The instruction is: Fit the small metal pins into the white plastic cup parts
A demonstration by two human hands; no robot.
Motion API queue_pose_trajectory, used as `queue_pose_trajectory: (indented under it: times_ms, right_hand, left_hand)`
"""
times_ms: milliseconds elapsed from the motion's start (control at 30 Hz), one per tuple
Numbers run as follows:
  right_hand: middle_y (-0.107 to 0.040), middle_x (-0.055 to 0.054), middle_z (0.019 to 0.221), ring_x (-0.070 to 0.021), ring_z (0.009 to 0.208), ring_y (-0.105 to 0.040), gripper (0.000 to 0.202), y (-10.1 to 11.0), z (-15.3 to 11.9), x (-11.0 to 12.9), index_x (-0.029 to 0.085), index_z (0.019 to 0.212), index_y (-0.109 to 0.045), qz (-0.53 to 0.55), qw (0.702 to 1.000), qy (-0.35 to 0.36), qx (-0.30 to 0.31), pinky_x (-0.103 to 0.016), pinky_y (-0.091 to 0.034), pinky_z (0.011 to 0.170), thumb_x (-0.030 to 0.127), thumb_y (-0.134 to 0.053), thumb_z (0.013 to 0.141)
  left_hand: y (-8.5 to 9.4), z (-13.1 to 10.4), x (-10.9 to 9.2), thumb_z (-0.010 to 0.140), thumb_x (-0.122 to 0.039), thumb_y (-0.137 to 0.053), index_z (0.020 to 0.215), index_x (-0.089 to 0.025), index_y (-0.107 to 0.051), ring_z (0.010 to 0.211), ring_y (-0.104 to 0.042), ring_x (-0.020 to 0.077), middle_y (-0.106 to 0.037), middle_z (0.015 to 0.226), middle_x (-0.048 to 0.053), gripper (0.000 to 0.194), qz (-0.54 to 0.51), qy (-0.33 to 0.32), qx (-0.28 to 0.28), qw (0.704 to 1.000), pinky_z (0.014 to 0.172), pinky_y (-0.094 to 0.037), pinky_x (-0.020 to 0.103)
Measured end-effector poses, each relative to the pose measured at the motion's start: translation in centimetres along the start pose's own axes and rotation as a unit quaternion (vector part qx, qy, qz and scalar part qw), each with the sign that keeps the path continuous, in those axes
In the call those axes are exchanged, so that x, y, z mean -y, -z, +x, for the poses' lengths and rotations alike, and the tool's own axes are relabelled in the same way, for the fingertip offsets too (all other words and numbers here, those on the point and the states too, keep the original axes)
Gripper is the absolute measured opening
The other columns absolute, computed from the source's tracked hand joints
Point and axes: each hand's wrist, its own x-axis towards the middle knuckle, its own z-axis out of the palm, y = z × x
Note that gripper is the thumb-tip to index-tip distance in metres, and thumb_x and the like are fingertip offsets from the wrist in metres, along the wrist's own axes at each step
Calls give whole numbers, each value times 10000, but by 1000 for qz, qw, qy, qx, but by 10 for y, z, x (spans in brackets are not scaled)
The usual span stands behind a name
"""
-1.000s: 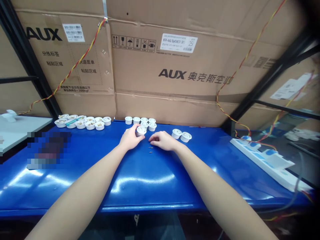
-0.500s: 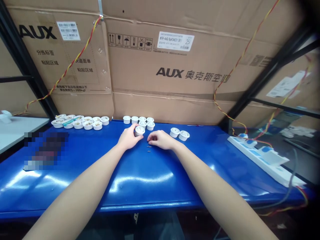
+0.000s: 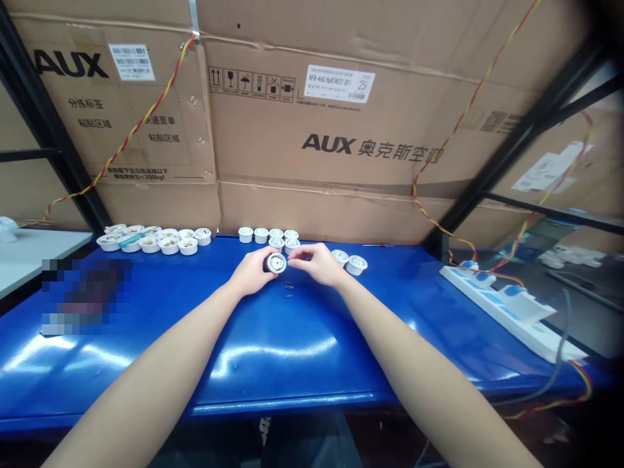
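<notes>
Leaning in left grip (image 3: 251, 273): 1 white cup (image 3: 277, 263) (right grip (image 3: 320, 264) just beside).

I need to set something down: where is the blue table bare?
Free: between the left forearm and the blurred item; between the right forearm and power strip; between both forearms, nearer than the small pieces. Crowded: the back, left and centre, with white round pieces, and around the held piece.

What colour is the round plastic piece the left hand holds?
Mostly white; the piece shows best in the head view.
</notes>
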Motion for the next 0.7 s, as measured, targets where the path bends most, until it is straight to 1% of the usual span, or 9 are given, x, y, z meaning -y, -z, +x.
queue_pose_trajectory:
  times_ms: [67, 133, 300, 533, 700]
  right_hand:
    - [-722, -39, 802, -168, 742, -629, 198, -4, 0, 3, 155, 804, -722, -1, 999, 8, -39, -287, -485, 727, 346, -687, 765]
    - [-722, -39, 793, -161, 719, -620, 181, -8, 0, 6, 155, 799, -723, -6, 999, 9, -53, -283, -479, 712, 329, -695, 757]
    - [-711, -24, 757, -143, 682, -595, 136, -14, -1, 10, 164, 770, -727, -39, 998, 6, -55, -270, -451, 691, 296, -704, 750]
    - [-716, -19, 756, -143, 683, -600, 91, -14, -2, 11, 173, 753, -732, -71, 996, 3, -46, -261, -442, 675, 257, -697, 748]
    - [-719, -18, 772, -139, 676, -591, 89, -12, -3, 12, 182, 775, -737, -88, 995, 25, -49, -261, -434, 667, 257, -688, 765]
  left_hand:
    - [0, 0, 0, 704, -203, -692, 1064, -225, -636, 961, -652, 225, -710, 1058, 15, 365, 0, -4, 2, 1000, 851, -493, 328]
    - [0, 0, 0, 708, -216, -694, 1068, -223, -635, 962, -651, 225, -707, 1063, 17, 365, -3, -9, 2, 1000, 847, -492, 325]
    - [-1, 0, 1, 712, -227, -692, 1078, -209, -632, 987, -639, 227, -693, 1101, 32, 372, -15, -30, 1, 999, 870, -484, 330]
    - [-2, 0, 0, 733, -255, -685, 1101, -207, -633, 1008, -634, 228, -688, 1121, 42, 375, -8, -45, 12, 999, 892, -484, 331]
    - [-1, 0, -3, 739, -264, -686, 1118, -215, -635, 1030, -635, 235, -684, 1143, 45, 386, 10, -49, 9, 999, 908, -485, 337]
